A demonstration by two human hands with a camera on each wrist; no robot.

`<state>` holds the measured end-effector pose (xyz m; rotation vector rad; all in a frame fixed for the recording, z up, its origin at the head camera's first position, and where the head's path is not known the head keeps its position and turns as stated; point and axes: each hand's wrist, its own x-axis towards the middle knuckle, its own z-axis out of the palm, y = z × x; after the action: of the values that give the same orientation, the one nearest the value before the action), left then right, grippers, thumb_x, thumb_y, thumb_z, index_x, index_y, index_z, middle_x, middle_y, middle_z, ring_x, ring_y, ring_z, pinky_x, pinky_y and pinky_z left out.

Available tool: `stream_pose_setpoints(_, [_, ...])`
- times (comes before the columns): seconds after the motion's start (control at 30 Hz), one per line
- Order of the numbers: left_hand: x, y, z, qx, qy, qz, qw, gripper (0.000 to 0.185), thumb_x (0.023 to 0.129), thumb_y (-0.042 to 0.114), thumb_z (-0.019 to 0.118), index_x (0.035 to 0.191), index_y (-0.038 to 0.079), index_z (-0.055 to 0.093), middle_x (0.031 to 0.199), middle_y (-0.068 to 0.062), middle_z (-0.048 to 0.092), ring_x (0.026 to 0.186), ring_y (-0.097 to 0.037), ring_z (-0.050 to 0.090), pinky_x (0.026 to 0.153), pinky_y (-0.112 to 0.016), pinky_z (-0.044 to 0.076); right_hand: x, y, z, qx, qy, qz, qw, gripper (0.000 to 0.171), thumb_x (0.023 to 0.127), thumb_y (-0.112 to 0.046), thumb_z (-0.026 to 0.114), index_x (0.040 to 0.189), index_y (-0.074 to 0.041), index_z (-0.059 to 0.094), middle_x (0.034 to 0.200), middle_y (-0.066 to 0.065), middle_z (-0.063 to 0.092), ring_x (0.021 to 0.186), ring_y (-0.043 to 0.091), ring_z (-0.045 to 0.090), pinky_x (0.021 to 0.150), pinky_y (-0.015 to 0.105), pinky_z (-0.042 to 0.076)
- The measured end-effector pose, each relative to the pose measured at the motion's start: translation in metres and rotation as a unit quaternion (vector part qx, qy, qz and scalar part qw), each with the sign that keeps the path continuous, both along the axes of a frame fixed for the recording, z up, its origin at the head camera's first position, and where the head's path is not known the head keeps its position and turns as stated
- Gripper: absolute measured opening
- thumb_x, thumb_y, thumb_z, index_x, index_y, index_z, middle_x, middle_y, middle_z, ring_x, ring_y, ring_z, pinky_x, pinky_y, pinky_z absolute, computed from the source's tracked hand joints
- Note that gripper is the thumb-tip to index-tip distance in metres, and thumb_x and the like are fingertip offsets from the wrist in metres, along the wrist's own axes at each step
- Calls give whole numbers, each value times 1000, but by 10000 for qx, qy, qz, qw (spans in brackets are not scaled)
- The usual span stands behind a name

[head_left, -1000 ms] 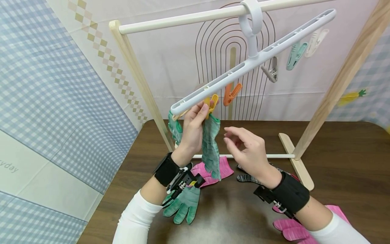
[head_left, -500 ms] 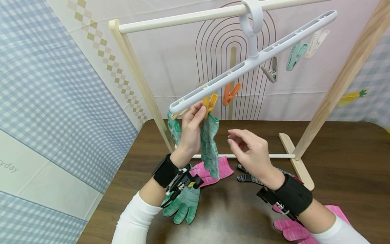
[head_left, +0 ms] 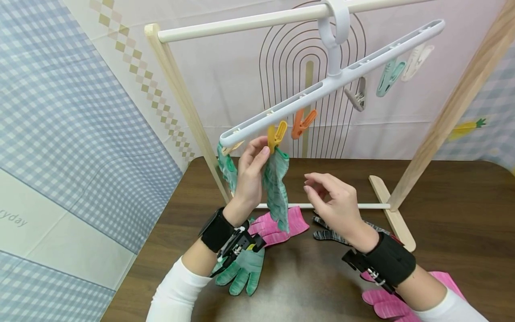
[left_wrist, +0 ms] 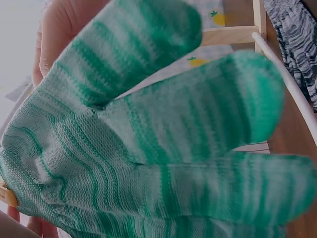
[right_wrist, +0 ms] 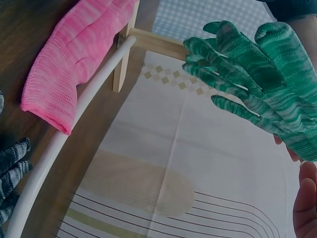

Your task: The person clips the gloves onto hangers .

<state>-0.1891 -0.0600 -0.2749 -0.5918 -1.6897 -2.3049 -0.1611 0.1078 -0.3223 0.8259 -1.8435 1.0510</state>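
Note:
Two green striped knit gloves hang under the left end of a white hanger (head_left: 281,109). A yellow clothespin (head_left: 276,135) grips the cuff of the nearer glove (head_left: 276,188), which fills much of the left wrist view. My left hand (head_left: 248,172) is just left of this clothespin, its thumb and fingertips beside the cuff, with no firm hold visible. A pale clothespin (head_left: 232,147) is at the farther glove (head_left: 227,167), partly hidden behind the hand. My right hand (head_left: 334,199) hovers to the right, fingers loosely bent, holding nothing.
Orange (head_left: 303,123), grey (head_left: 356,95), green (head_left: 390,77) and white clothespins (head_left: 417,61) hang along the hanger. It hooks over a rack's white rod (head_left: 241,24). Pink gloves (head_left: 299,221), a green glove (head_left: 243,270) and black-grey gloves (head_left: 327,235) lie on the table.
My left hand has drawn slightly left, its thumb coming away from the yellow clothespin. The hanger's left end has shifted left and up. My right hand has moved slightly right and down.

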Motion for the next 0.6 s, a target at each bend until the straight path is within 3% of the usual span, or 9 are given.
stream_pose_setpoints(0.3, [3, -5, -7, -242, 233, 6, 9994, 34, 87, 13, 41, 117, -2, 42, 126, -16, 44, 118, -18, 41, 104, -44, 24, 0, 3, -4, 96, -121, -80, 9998, 24, 69, 9, 63, 92, 3, 63, 72, 7, 61, 59, 6, 50, 52, 15, 41])
stream_pose_setpoints(0.6, [8, -8, -14, -448, 128, 52, 9989, 43, 84, 16, 42, 123, -3, 37, 134, -15, 37, 126, -22, 32, 102, -38, 26, 1, 7, -8, 257, -489, -232, 9982, 20, 73, 3, 63, 93, 2, 62, 74, 7, 61, 62, 5, 49, 56, 11, 39])
